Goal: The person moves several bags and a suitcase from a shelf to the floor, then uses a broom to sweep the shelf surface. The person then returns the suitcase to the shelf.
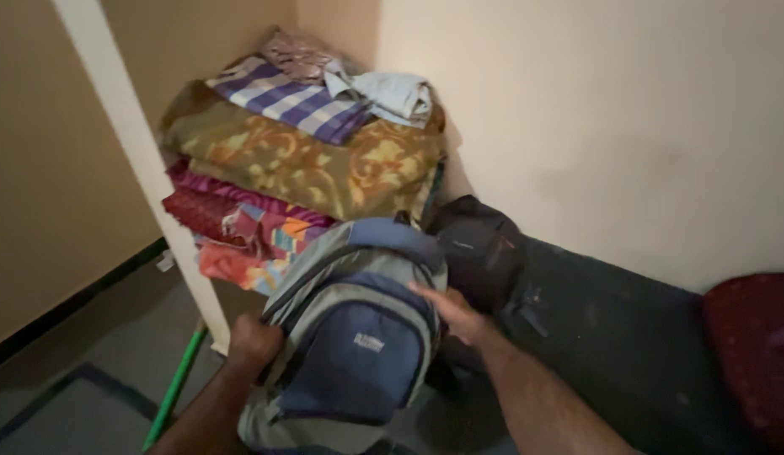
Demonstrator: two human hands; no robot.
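A blue and grey backpack (354, 333) stands upright in the lower middle of the head view. My left hand (253, 341) grips its left side, fingers closed on the fabric. On the pack's upper right edge rests my right hand (451, 313), fingers spread flat against it. Right behind it, touching, sits a black backpack (480, 248).
A tall stack of folded blankets and cloths (303, 160) fills the corner behind the packs. A white post (135, 160) runs down on the left, with a green stick (174, 388) leaning at its foot. A dark mattress (628, 337) and a red cushion (754, 350) lie on the right.
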